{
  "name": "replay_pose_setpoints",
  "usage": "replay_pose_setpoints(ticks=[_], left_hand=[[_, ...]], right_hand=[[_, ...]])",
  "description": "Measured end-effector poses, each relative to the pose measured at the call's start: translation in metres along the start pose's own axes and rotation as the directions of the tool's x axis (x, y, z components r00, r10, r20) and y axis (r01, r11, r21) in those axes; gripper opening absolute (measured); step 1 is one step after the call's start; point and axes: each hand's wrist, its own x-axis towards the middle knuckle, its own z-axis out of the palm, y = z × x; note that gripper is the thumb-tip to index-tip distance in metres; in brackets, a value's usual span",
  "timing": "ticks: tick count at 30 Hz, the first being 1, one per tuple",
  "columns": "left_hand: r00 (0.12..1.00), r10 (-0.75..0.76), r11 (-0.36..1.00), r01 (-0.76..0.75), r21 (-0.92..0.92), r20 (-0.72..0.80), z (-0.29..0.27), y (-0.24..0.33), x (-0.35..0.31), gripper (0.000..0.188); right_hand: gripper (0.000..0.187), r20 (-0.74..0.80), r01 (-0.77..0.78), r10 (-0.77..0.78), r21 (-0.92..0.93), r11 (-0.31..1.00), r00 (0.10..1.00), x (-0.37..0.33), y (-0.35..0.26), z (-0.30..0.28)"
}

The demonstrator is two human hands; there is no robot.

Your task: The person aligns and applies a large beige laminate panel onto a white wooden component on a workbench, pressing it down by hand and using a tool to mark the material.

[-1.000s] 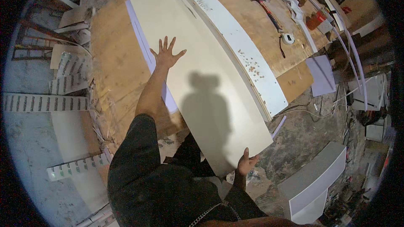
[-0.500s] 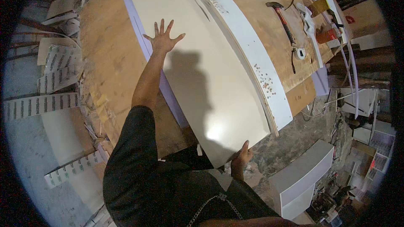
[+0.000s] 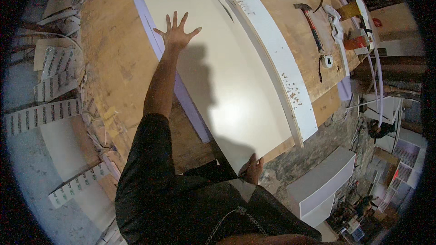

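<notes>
A long cream-coloured panel [image 3: 236,90] lies over a wooden worktable [image 3: 118,63]. My left hand [image 3: 176,36] rests on its left part, palm down with fingers spread wide. At the panel's near end my right hand [image 3: 252,169] is closed round the edge, thumb up; the fingertips beneath are hidden. A lilac strip [image 3: 190,106] shows along the panel's left side. Along the right side lies a narrow white board [image 3: 272,50] with small brown bits scattered on it. My shadow falls on the panel.
A hammer [image 3: 309,27] and a tape measure [image 3: 327,61] lie on the table's right part, near a red-labelled container [image 3: 356,42]. A grey-and-white box-like unit [image 3: 322,183] stands on the floor at right. Printed sheets [image 3: 43,115] and offcuts cover the left floor.
The panel's near edge has shifted slightly away from me, baring a strip of brown wood beside my right hand. That hand has moved a little left. My left hand stays spread on the panel.
</notes>
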Motion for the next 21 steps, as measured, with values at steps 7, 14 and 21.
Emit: replay_pose_setpoints(ticks=[7, 14, 21], left_hand=[[0.992, -0.04, 0.995, 0.051, -0.089, 0.12, -0.021, 0.024, 0.004, 0.098], [0.989, -0.067, 0.996, 0.074, -0.052, 0.135, -0.02, 0.009, 0.01, 0.098], [0.997, -0.046, 0.988, 0.055, -0.144, 0.067, -0.007, -0.006, 0.038, 0.099]], right_hand=[[0.033, 0.181, 0.277, -0.213, -0.512, 0.813, 0.96, 0.02, 0.063, -0.053], [0.035, 0.142, -0.011, 0.013, -0.016, 1.0, 0.99, 0.005, 0.039, -0.005], [0.042, 0.086, -0.033, 0.052, -0.205, 0.978, 0.995, 0.017, 0.049, 0.005]])
